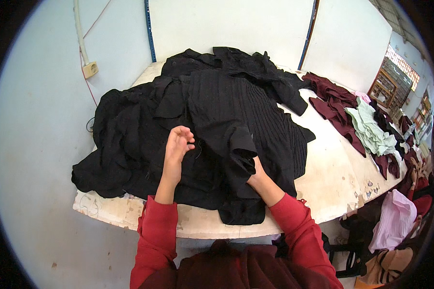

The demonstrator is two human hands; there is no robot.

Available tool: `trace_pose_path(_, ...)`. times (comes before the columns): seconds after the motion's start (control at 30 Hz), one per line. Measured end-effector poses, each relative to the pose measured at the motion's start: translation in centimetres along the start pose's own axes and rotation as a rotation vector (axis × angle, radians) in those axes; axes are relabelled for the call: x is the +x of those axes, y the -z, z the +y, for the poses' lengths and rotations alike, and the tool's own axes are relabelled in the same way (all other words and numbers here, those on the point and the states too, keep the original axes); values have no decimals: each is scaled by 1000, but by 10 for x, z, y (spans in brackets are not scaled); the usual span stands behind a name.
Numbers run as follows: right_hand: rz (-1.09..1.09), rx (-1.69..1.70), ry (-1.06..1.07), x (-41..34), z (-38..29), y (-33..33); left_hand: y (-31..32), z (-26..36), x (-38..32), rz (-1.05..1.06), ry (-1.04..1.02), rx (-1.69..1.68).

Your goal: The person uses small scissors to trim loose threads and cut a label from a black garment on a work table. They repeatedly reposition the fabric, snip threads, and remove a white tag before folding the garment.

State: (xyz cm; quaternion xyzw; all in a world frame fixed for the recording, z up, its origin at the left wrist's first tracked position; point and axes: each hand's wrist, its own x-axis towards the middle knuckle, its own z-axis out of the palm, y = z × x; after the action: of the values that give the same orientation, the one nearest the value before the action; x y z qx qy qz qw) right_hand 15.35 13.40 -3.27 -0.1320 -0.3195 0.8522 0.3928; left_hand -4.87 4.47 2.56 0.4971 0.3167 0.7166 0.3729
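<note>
A large heap of black pleated garments (217,101) lies on a pale, worn table (329,180) before me. My left hand (179,142) is raised over the middle of the heap, fingers curled and apart, with nothing in it. My right hand (255,171) reaches into the open end of a black sleeve or cuff (243,142); the cloth hides its fingers, so their grip does not show. Loose threads cling to the black cloth near my left hand.
Maroon garments (334,94) and a pale green garment (370,126) lie on the table's right part. Beyond the right edge, a co-worker's hands and red sleeve show near pink pleated cloth (394,216). A power socket (90,69) is on the left wall. White panels (228,29) stand behind.
</note>
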Motion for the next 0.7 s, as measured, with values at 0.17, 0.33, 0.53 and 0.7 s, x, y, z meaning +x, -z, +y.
trace_pose_path(0.17,-134,-33,16,-2,5,-5,-29,-4,-34,-106,-138,244)
trace_pose_path(0.33,215,-587,369,-13,2,-53,-57,-3,-53,24,-121,272)
trace_pose_path(0.53,63,-825,781,-48,-22,-76,-54,10,-49,159,-166,16)
trace_pose_path(0.7,-79,-1273,676,-73,-18,-102,-59,24,-56,207,-109,14)
